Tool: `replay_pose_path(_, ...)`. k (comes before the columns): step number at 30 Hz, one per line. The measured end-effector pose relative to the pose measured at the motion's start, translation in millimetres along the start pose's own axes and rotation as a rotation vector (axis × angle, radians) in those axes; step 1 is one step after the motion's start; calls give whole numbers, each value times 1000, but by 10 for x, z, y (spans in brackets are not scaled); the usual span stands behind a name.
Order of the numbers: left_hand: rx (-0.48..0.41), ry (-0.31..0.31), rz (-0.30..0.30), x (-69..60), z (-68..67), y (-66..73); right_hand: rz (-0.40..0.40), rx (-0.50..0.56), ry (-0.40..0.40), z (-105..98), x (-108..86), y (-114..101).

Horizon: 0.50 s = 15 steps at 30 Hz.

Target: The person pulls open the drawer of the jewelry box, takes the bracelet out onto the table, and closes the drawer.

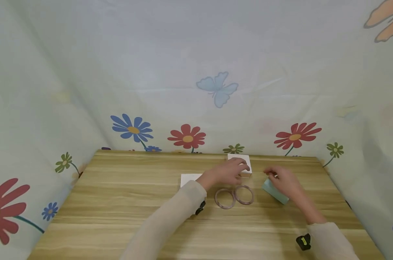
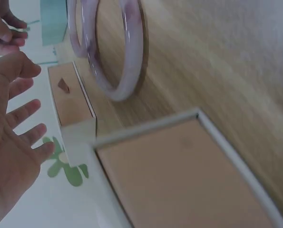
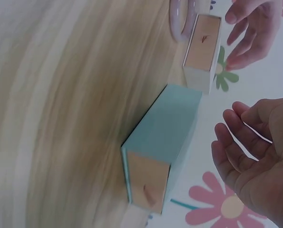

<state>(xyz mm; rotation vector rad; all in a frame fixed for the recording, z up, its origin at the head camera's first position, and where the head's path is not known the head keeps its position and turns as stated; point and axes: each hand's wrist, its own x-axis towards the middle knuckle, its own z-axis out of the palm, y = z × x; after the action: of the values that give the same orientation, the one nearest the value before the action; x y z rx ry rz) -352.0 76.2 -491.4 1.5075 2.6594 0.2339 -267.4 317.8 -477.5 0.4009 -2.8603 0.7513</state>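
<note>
Above a small white box (image 1: 245, 159) near the table's back edge is my left hand (image 1: 227, 171), its fingers loosely bent with nothing between them. In the left wrist view that box shows a brown end (image 2: 72, 97) with a small tab. My right hand (image 1: 284, 182) hovers over a teal box (image 1: 274, 193), fingers loosely curled and holding nothing. The right wrist view shows this teal box (image 3: 165, 123) with a brown end and a pull tab. Two marbled pinkish bangles, a left bangle (image 1: 216, 202) and a right bangle (image 1: 252, 195), lie side by side between the hands.
Another white box (image 1: 186, 178) lies partly hidden under my left forearm; its brown face (image 2: 179, 175) fills the near part of the left wrist view. The wood-patterned table (image 1: 118, 202) meets a flower-printed cloth backdrop (image 1: 167, 72) behind and at both sides.
</note>
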Motion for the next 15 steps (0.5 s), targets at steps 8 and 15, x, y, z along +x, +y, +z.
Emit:
replay_pose_path(8,23,17,72,69,8,225,37,-30,10,-173,-189,174)
replay_pose_path(15,80,-13,111,163,97,452,61,-60,23,-231,-370,335)
